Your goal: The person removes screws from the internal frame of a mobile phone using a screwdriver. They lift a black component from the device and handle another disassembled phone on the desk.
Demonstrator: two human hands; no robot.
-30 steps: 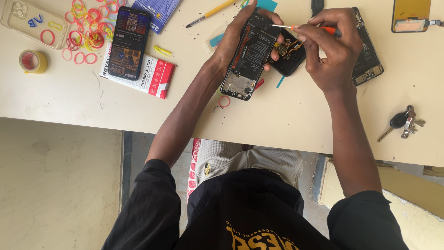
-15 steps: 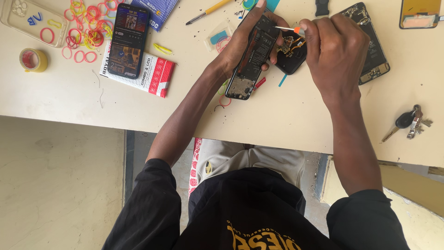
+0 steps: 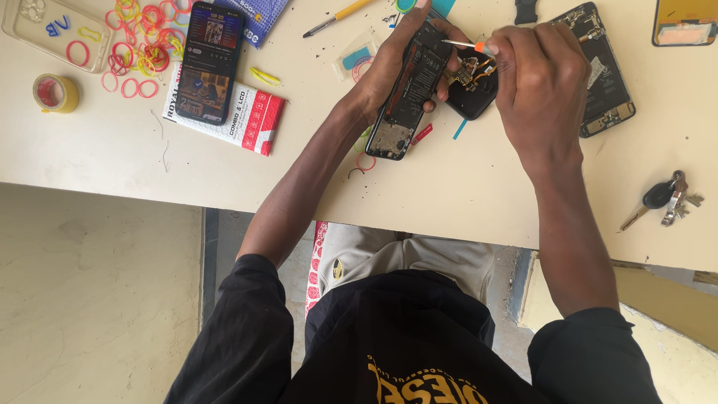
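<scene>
Head camera looks straight down on a cream worktop point(image 3: 479, 194), where the left hand point(image 3: 393, 63) is wrapped around an opened black smartphone with its back removed and internals exposed point(image 3: 407, 90). That phone's long axis runs on a slant, its upper end toward the far side of the table and slightly right, its lower end toward the near edge and slightly left. The right hand point(image 3: 538, 82) is closed on a slim screwdriver with an orange collar point(image 3: 470, 46), whose shaft points left, the tip resting at the phone's upper right edge. Just beside the phone on the right lies a small black part with copper-coloured ribbon point(image 3: 473, 86), and beyond the right hand a second opened dark phone chassis point(image 3: 606, 75). Farther left sit a lit smartphone on a red-and-white packet point(image 3: 209, 63), scattered coloured rubber bands point(image 3: 142, 45) and a yellow tape roll point(image 3: 54, 93). Keys point(image 3: 666, 198) lie near the right edge. Bare table stretches between the held phone and the near edge.
</scene>
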